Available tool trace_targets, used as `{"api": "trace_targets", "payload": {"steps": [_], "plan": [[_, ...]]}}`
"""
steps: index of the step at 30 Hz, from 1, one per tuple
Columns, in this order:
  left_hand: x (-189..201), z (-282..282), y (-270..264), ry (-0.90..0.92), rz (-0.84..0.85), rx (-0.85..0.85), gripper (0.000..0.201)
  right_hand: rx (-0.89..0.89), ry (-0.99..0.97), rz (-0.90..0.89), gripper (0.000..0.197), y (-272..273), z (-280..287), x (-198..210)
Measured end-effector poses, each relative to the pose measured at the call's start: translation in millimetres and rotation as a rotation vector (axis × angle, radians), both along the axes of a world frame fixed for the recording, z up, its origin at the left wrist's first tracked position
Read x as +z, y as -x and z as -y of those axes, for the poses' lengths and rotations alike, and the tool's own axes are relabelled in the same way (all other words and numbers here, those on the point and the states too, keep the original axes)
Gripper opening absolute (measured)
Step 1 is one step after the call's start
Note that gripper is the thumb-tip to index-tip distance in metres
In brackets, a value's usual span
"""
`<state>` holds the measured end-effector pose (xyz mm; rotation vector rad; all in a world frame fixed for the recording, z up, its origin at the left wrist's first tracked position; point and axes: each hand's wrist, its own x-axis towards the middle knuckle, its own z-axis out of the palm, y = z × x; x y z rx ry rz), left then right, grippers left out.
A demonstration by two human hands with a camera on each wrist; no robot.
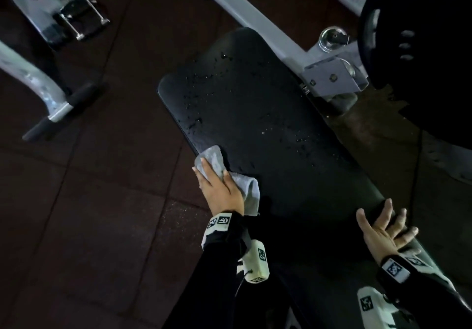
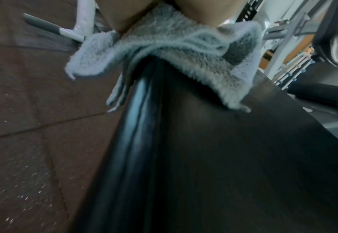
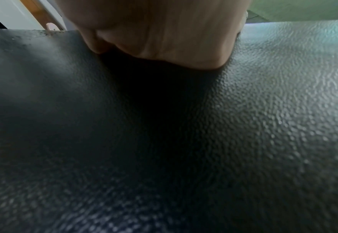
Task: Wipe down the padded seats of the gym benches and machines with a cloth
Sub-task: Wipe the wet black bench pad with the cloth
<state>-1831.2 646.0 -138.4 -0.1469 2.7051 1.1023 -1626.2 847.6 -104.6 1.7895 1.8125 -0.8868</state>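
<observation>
A long black padded bench (image 1: 255, 114) runs from the lower right to the upper middle of the head view, its far half speckled with water droplets. My left hand (image 1: 217, 185) presses a grey terry cloth (image 1: 214, 157) flat against the bench's left edge, fingers straight. In the left wrist view the cloth (image 2: 164, 52) drapes over the pad's rounded side (image 2: 140, 126). My right hand (image 1: 383, 226) rests spread on the bench's right edge, holding nothing. The right wrist view shows its palm (image 3: 164, 31) on the grained black vinyl (image 3: 263, 110).
Grey machine frame bars (image 1: 255, 9) and a bracket (image 1: 332, 76) stand beyond the bench. A black weight plate (image 1: 421, 47) looms at the upper right. A grey arm with black grips (image 1: 56, 109) and a footplate (image 1: 76, 19) stand left, on dark rubber floor tiles (image 1: 89, 201).
</observation>
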Motion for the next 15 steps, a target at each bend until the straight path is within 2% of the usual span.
{"api": "trace_targets", "payload": {"steps": [4, 8, 12, 15], "plan": [[4, 3, 36, 0.040, -0.006, -0.041, 0.060, 0.007, -0.001, 0.027, 0.107, 4, 0, 4], [10, -2, 82, 0.174, 0.008, -0.164, 0.059, 0.007, 0.033, 0.059, 0.095, 7, -1, 7], [24, -19, 119, 0.473, 0.067, -0.418, 0.059, 0.004, 0.022, 0.064, 0.084, 7, -2, 6], [33, -38, 118, 0.573, 0.083, -0.693, 0.059, -0.009, 0.022, 0.060, 0.088, 8, -2, 8]]}}
